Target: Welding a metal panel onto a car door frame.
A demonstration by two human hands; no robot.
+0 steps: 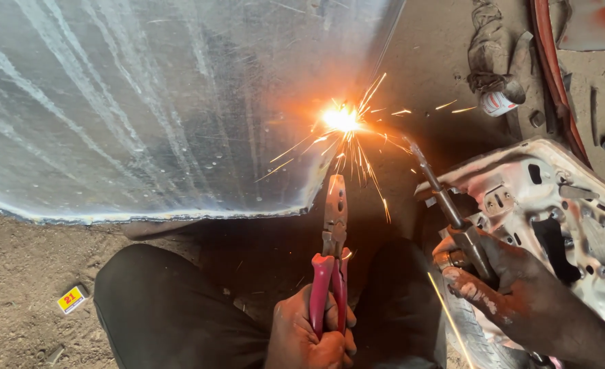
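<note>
The left hand [312,335] is closed tight round the handles of red-handled steel pliers [332,236], their nose pointing up at the lower corner of a large scratched grey metal sheet [145,102]. The right hand [493,283] grips a metal welding torch [446,198], its tip near a bright spark burst [342,117]. A small white can [499,102] lies on the dirt; its contents are hidden.

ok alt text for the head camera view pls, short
A torch in the person's right hand throws bright sparks at the edge of a large scratched metal sheet. The left hand holds red-handled pliers pointed at the sheet, above a dirt floor.
</note>
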